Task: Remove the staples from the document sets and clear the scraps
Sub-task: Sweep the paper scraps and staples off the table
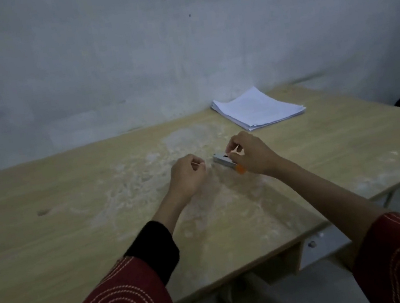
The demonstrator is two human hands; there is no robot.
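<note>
We see the stack of papers (257,108) lying flat at the far end of the desk (70,198), close to the grey wall (126,58). All else we place from that stack.

Nearer to us than the stack, and a little to its left, the right hand (252,155) has its grip curled round a small silver tool (222,159). The thumb and forefinger pinch its upper part, and an orange end (240,169) pokes out under the palm. The tool sits low over the desk, but we cannot tell whether it touches the wood.

Further left of the stack, just beside the tool, is the left hand (188,176). Its grip is drawn in tight, fingers curled and thumb against the forefinger. We cannot tell whether anything is caught in it.

Pale scuffed patches mark the wood between the hands and the stack.
</note>
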